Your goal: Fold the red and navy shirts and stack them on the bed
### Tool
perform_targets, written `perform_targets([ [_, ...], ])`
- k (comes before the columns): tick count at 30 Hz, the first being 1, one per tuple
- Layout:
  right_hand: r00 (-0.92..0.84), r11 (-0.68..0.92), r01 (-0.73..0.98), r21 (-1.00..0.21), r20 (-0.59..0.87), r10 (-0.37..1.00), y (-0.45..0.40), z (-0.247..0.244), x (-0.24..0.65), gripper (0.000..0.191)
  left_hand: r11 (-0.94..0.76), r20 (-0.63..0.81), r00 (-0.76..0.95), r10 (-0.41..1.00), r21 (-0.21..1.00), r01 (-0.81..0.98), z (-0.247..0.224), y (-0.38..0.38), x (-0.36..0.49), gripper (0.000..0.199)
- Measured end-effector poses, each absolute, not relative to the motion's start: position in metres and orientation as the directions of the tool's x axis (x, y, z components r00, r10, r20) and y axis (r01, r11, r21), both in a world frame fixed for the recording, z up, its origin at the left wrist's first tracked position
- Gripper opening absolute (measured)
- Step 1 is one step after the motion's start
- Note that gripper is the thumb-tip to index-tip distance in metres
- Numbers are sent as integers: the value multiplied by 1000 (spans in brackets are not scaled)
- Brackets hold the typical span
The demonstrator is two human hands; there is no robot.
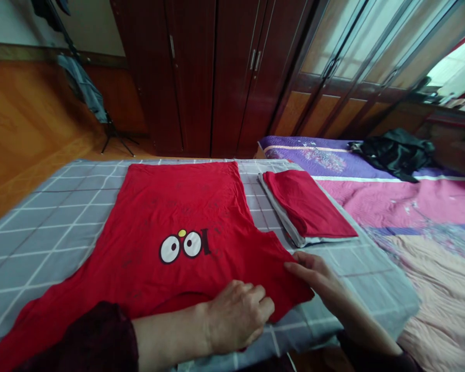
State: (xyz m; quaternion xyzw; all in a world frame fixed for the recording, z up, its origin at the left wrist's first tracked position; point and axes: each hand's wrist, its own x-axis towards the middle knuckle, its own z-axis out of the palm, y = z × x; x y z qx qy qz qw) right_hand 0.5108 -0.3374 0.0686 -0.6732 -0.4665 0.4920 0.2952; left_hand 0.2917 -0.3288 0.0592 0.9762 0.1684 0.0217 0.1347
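Observation:
A red T-shirt (139, 217) lies spread over the grey checked cloth, its hem toward the wardrobe and its neck toward me. Two white cartoon eyes and a yellow dot are printed on it. My left hand (242, 315) reaches across the neck area, fingers curled on the red fabric near the right sleeve; its fingertips are hidden. With thumb and fingers my right hand (313, 271) pinches the edge of the right sleeve. Beyond that sleeve sits a folded stack (310, 204), red on top with light grey cloth beneath.
The grey checked cloth (42, 227) covers the surface under the shirt. At the right, a bed (372, 201) with purple and pink bedding holds a dark garment (399, 152). A dark red wardrobe (232, 77) stands behind, and a black tripod stand (110, 129) at the back left.

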Motion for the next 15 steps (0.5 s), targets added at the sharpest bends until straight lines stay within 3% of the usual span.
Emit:
perform_targets([
  [3, 55, -477, 65, -876, -474, 879, -337, 81, 506, 38, -911, 57, 952, 300, 313, 268, 50, -327, 288, 14],
  [6, 67, -453, 7, -891, -452, 890, -329, 93, 492, 36, -903, 86, 948, 307, 342, 261, 52, -325, 286, 16],
  [9, 10, -442, -19, -897, -443, 897, -316, 103, 466, 35, -912, 36, 948, 315, 289, 292, 67, -330, 281, 14],
  [12, -103, -400, 25, -916, -400, 911, -302, 108, 435, 34, -943, 49, 957, 285, 193, 270, 96, -340, 264, 11],
  [15, -284, -241, 229, -943, -302, 910, -289, 106, 416, 33, -968, 196, 958, 208, 181, 173, 126, -345, 239, 23],
])
